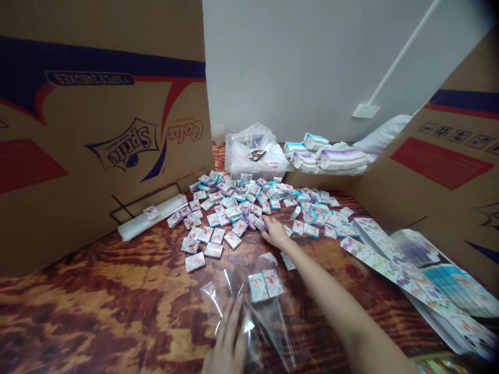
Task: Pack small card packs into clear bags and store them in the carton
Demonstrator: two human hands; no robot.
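My right hand (274,232) reaches forward to a spread of several small printed boxes (249,205) on the floor, its fingers curled around one small box (260,224) at the pile's near edge. My left hand (227,345) lies flat with fingers stretched out on a clear plastic bag (255,311) close to me. Two small boxes (265,285) sit inside that bag, side by side. A few loose boxes (195,261) lie apart at the left of the pile.
A large Sprite carton (97,130) stands on the left, another carton (440,166) on the right. A roll of clear bags (154,215), a plastic bag of stock (253,153), stacked packs (331,156) and printed sheets (409,275) lie around on the wood-patterned floor (97,306).
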